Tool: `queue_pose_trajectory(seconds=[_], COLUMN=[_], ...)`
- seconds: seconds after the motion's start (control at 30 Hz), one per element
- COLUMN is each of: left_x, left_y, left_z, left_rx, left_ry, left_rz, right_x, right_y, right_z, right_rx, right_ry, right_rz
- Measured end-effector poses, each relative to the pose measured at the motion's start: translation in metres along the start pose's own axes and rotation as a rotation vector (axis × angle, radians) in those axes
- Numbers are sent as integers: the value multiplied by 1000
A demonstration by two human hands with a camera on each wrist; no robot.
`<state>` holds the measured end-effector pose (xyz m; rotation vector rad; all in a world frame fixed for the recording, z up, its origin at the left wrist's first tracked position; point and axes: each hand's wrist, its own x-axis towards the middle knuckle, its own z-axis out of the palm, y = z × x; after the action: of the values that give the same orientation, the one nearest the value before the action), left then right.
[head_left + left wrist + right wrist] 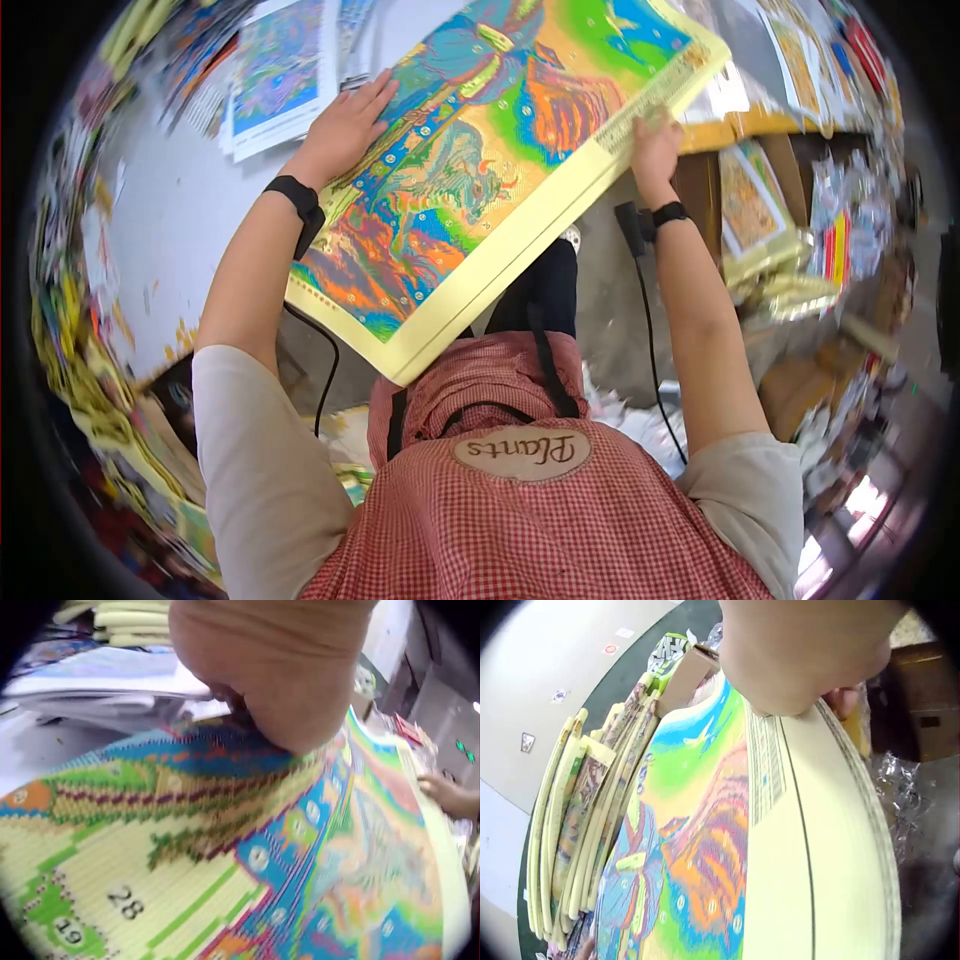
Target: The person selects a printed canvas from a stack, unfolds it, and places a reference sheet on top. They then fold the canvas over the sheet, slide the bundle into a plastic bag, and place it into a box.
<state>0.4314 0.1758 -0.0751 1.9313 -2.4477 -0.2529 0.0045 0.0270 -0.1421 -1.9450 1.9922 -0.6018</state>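
- Short, loose sleeves in pale grey-beige, plain, one on each upper arm.
- A red-and-white gingham apron over the chest, its far part bunched and pinkish.
- A pale oval patch on the apron, with "Plants" in brown script.
- Black straps at the left and right of the apron's far part.
- Black wristbands, one per wrist, each with a black device.
- Thin black cables, one on each side.
- Dark trousers.
- A whitish shoe, mostly hidden.
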Motion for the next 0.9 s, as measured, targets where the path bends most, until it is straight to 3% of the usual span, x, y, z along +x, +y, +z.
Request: queue_pose_trajectory(seconds=[0.07,0.17,0.2,0.23,0.33,0.43,0.53,0.67,0.9], left_x=[2,3,4,4,4,10,10,12,19], left_y=[-10,-12,-13,-13,-9,-13,-14,-21,-43], left_z=[38,52,51,49,41,46,44,46,25], left_rx=[-11,122,156,196,205,148,133,128,123], left_ry=[90,214,179,150,44,18,-11,10,-154], left_rz=[40,130,156,176,197,235,237,343,598], right_x=[-34,-109,-128,-138,-173,-219,-280,-320,-301], right_y=[12,-21,-30,-39,-62,-33,-28,-36,-61], right_z=[20,10,9,6,-7,1,22,61,0], right_rx=[-207,-5,65,285,482,-472,-158,-103,-87], right_ry=[-18,-133,-188,-220,-190,-121,-129,27,166], right_rz=[-147,9,53,226,262,-525,-553,-610,-649])
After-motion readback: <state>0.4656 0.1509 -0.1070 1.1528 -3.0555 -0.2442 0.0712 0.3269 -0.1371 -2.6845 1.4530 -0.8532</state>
